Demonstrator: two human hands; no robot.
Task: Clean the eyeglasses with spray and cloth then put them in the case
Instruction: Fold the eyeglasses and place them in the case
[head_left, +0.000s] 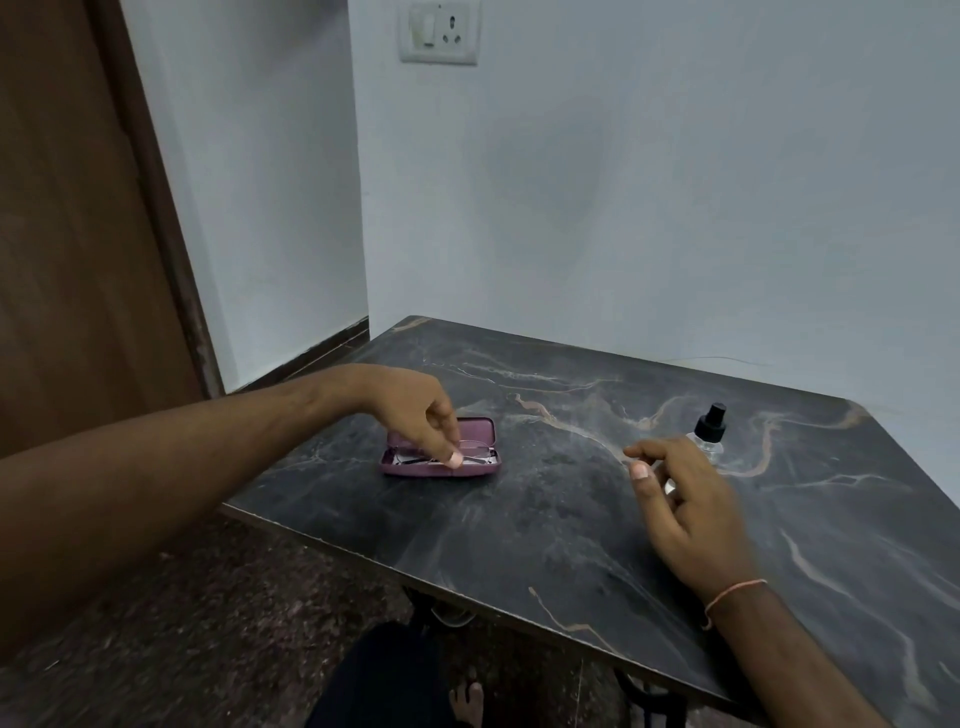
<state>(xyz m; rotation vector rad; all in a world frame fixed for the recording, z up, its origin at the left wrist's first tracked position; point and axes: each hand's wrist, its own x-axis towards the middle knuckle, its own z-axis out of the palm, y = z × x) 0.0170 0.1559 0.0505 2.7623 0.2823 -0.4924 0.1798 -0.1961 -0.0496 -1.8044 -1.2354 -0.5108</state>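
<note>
On the dark marble counter (545, 519), my left grip (415, 415) pinching eyeglasses (467, 453) in open pink case (441, 452), right grip (680, 499) loose, holding nothing, spray bottle (707, 434) just behind.

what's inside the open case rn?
The eyeglasses lie in the purple case, folded, with the left hand pinching them. That hand covers part of the case; no cloth visible.
</note>
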